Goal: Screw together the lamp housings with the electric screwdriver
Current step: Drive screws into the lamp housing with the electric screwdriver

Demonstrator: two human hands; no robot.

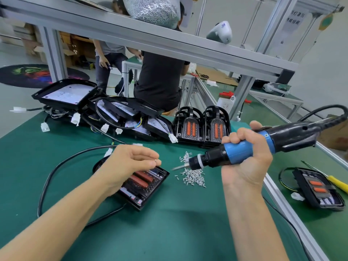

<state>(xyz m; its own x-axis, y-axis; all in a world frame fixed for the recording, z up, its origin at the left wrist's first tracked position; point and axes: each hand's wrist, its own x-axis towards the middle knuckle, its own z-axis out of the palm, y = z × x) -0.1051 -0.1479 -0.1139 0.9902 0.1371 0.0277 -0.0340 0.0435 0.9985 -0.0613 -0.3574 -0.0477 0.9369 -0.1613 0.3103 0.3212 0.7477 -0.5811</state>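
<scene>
Green mat (169,223), housing (145,187) under hands (130,161).

Head-worn wide view, looking forward and down, close over green bench (169,223)

Screw pile (192,172) lies right of lamp housing (145,187).

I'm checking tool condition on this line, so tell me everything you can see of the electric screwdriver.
The electric screwdriver has a blue barrel, apparently plastic, a black nose with a white collar, and a thin metal bit pointing left, above the loose screws on the green mat. Its black rear section runs up and right into a thick black cable. It is held off the bench, nearly level, bit end slightly lower. The right hand grips the blue barrel; nothing else visibly touches it.
</scene>
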